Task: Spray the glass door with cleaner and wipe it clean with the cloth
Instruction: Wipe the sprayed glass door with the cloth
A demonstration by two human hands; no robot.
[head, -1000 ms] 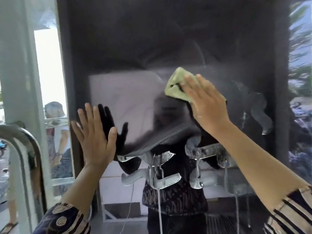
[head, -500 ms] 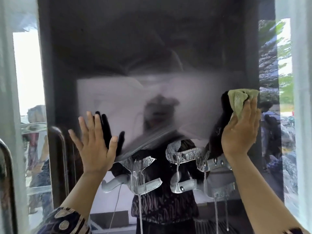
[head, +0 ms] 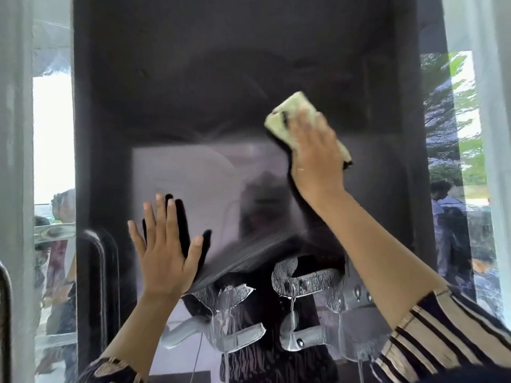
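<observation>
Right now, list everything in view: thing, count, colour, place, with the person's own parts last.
glass door: one, dark and reflective, fills the middle of the view
cloth: one, pale yellow-green, pressed on the glass upper right of centre, under the right hand
cleaner foam: several white streaks and drips, low on the glass, not yet wiped
door handle: one, dark curved bar, lower left on the door
trees: green, outside at far right
bystanders: some, blurred, outside at both edges
left hand: one, flat on the glass, fingers spread, lower left
right hand: one, grip on the cloth, upper right
sleeves: two, patterned, bottom corners
</observation>
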